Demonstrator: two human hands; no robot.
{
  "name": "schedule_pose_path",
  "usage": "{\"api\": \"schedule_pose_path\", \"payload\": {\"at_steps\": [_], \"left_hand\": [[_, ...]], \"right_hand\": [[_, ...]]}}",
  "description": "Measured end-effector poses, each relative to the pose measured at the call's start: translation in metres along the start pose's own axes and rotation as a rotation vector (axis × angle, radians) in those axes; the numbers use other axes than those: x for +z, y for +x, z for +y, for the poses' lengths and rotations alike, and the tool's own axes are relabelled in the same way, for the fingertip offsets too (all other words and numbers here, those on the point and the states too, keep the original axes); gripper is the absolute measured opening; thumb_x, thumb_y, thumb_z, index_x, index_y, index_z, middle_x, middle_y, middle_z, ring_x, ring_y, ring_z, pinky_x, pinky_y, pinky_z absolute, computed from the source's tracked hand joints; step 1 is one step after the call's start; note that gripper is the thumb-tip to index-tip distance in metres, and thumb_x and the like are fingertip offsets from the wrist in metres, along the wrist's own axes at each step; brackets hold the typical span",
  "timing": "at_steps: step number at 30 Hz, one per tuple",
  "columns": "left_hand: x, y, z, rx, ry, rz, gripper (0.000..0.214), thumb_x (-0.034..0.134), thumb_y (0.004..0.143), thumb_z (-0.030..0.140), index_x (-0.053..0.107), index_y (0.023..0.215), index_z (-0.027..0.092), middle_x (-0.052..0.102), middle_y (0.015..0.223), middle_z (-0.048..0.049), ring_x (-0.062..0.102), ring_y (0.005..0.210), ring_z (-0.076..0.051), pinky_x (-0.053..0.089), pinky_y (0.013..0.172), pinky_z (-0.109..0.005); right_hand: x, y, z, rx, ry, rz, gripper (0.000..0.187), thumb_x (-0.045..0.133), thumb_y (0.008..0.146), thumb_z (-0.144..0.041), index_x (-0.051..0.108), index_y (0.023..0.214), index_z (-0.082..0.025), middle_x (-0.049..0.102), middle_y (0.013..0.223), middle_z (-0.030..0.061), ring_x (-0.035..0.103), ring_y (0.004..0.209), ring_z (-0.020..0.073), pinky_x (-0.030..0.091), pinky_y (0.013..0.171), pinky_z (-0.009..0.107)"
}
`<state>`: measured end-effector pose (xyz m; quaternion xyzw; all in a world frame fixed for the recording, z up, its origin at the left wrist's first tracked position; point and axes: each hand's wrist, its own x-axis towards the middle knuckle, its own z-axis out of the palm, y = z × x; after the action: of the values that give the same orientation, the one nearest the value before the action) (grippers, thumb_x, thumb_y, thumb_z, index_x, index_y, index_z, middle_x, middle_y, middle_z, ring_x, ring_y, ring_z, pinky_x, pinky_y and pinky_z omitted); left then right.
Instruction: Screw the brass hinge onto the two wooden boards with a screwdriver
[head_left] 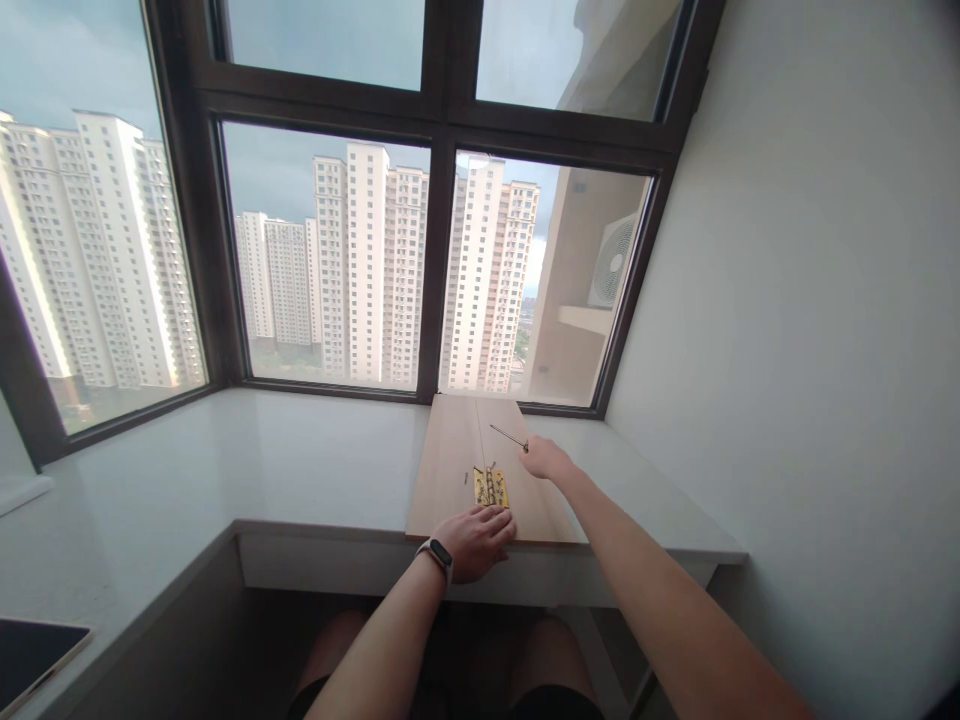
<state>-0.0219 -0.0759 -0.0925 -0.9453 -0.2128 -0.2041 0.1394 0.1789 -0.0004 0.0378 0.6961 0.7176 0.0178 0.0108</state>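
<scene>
A pale wooden board (450, 460) made of two pieces lies on the white sill, with a brass hinge (490, 487) across the seam near its front edge. My left hand (474, 540), a band on its wrist, lies flat on the board's front edge just below the hinge, fingers spread. My right hand (546, 458) is closed around the handle of a screwdriver (508, 436). Its thin shaft points up and to the left above the board, to the right of the hinge.
The white sill (300, 470) runs under a dark-framed bay window (435, 250) with tower blocks outside. A white wall (810, 300) closes the right side. A dark tablet (34, 655) lies at the bottom left. My knees show under the ledge.
</scene>
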Motion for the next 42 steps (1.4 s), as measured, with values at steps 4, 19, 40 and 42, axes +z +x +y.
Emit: {"api": "schedule_pose_path", "payload": {"at_steps": [4,19,40,42], "left_hand": [[-0.001,0.001,0.000,-0.005,0.019,-0.003,0.053,0.055,0.098,0.042,0.043,0.143,0.017,0.054,0.142,-0.0142,0.047,0.134,-0.026,0.042,0.109,-0.040],[-0.005,0.000,0.000,-0.003,-0.005,-0.020,0.050,0.054,0.099,0.043,0.045,0.141,0.017,0.053,0.143,-0.0148,0.047,0.135,-0.027,0.043,0.107,-0.040],[-0.005,-0.001,-0.002,0.001,-0.003,-0.006,0.049,0.052,0.099,0.043,0.047,0.140,0.017,0.054,0.142,-0.0150,0.048,0.133,-0.027,0.043,0.107,-0.040],[-0.004,-0.001,-0.002,0.002,-0.004,-0.006,0.049,0.052,0.100,0.044,0.047,0.140,0.016,0.054,0.142,-0.0150,0.048,0.133,-0.027,0.042,0.108,-0.040]], "right_hand": [[0.038,-0.001,-0.017,0.074,0.078,0.019,0.057,0.030,0.103,-0.055,0.069,0.115,-0.016,0.072,0.116,0.0172,0.069,0.106,0.0235,0.049,0.077,0.027],[0.051,0.018,-0.034,-0.006,0.089,0.030,0.026,0.062,0.088,-0.034,0.072,0.110,-0.021,0.074,0.111,0.0115,0.071,0.097,0.0193,0.045,0.070,0.021],[0.043,0.033,-0.029,-0.029,0.393,0.267,0.040,0.043,0.094,-0.022,0.058,0.131,-0.015,0.063,0.128,0.0126,0.062,0.111,0.0168,0.043,0.095,0.023],[0.036,0.030,-0.026,-0.073,0.431,0.287,0.041,0.045,0.094,-0.022,0.055,0.134,-0.017,0.064,0.126,0.0107,0.063,0.108,0.0166,0.045,0.094,0.024]]}}
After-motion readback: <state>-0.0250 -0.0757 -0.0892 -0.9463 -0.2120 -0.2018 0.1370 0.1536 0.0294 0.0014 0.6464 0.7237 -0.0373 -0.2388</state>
